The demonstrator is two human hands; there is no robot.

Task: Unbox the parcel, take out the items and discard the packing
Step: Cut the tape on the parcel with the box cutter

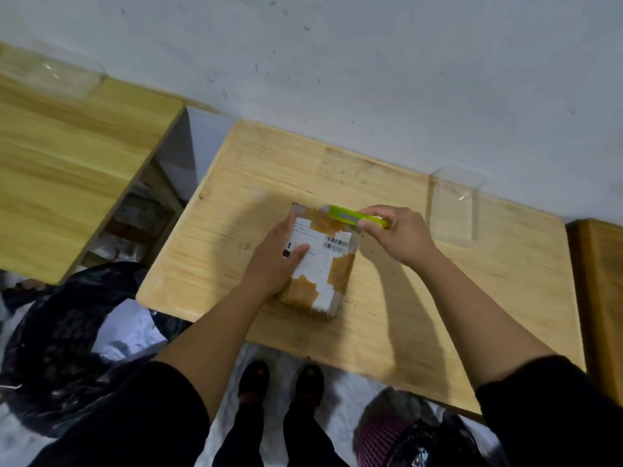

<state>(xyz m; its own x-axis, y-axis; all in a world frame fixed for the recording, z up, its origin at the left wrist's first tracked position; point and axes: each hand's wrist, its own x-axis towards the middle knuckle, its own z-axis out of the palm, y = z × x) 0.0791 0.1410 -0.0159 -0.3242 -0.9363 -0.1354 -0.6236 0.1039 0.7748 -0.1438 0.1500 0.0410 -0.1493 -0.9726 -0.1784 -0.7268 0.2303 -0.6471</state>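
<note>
A small cardboard parcel [328, 267] lies on the wooden table [387, 325], wrapped in brown tape with a white shipping label and barcode on top. My left hand [279, 261] rests flat on the parcel's left side, pressing it down. My right hand [396, 235] grips a lime-green utility knife [350, 215], held across the parcel's far edge with its tip pointing left.
A clear plastic container [453, 205] stands on the table by the wall, right of the parcel. A black rubbish bag [64, 335] sits on the floor at the left. Another wooden table [67, 170] stands at the left. A dark bag [414, 436] lies at bottom right.
</note>
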